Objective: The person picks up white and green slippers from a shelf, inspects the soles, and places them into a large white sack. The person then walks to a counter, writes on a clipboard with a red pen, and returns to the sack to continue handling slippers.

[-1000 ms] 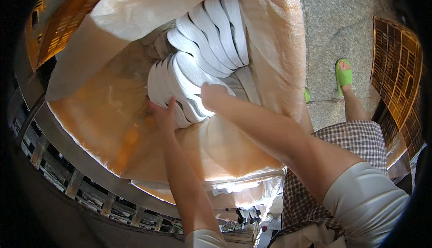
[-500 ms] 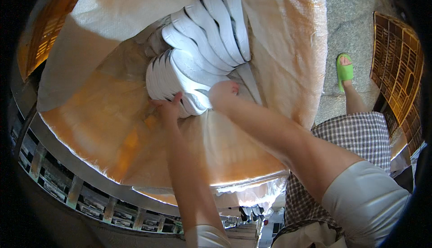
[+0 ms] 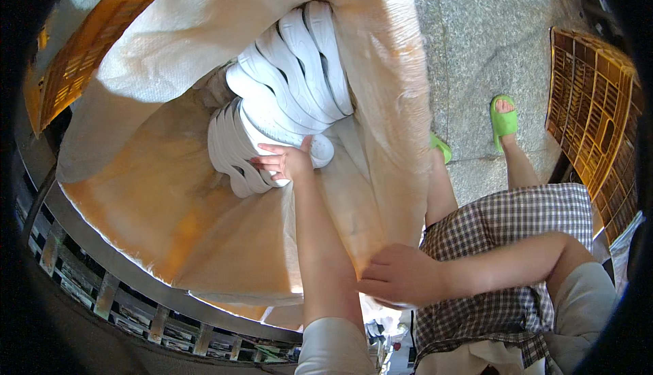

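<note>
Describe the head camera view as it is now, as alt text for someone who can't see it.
A person's left hand spreads against white soles stacked inside a big open sack, while the right hand is near the sack's rim. To the right are green slippers on the person's feet and an orange crate.

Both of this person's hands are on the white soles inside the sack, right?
Not quite: only the left hand is on the white soles inside the sack. The head view shows the right hand away from them, near the sack's edge.
</note>
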Available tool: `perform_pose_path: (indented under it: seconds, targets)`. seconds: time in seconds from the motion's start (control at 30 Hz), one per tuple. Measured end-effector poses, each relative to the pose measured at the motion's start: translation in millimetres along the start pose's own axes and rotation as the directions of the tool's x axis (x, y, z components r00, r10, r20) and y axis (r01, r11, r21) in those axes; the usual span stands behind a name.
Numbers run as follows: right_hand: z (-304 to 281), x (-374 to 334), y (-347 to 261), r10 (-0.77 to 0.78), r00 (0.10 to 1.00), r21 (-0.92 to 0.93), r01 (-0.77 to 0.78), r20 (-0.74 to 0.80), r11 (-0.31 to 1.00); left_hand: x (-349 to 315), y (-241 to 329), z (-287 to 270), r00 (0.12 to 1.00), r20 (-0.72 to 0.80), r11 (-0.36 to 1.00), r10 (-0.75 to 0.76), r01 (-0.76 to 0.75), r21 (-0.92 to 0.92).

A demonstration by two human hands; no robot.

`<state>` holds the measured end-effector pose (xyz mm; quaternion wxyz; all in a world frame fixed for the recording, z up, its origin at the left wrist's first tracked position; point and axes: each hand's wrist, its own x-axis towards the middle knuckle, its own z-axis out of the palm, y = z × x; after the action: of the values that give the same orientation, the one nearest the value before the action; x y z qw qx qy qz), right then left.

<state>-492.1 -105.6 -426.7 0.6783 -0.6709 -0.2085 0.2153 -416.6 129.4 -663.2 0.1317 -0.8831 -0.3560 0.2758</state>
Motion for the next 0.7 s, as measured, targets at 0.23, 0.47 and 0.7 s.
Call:
perform_pose_path:
  seconds: [0.23,0.47,0.7]
  targets:
    - [-20,-137,-40,0.236,0.838,-0.127,-0.2,0.492,0.972,-41,-45,-85,0.906,0.22,0.924,0.362,-0.38,0.045]
    - [-66,-191,-142,0.326,0.925,-0.384,-0.233,0.195,0.893,-271,-89,-208,0.831,-0.143,0.491,0.538,-0.447,-0.748]
    - [-47,-224,-275,0.3,0.951,-0.642,-0.183,0.077,0.745,-464,-288,-421,0.261,-0.727,-0.241,0.635,-0.828,-0.507]
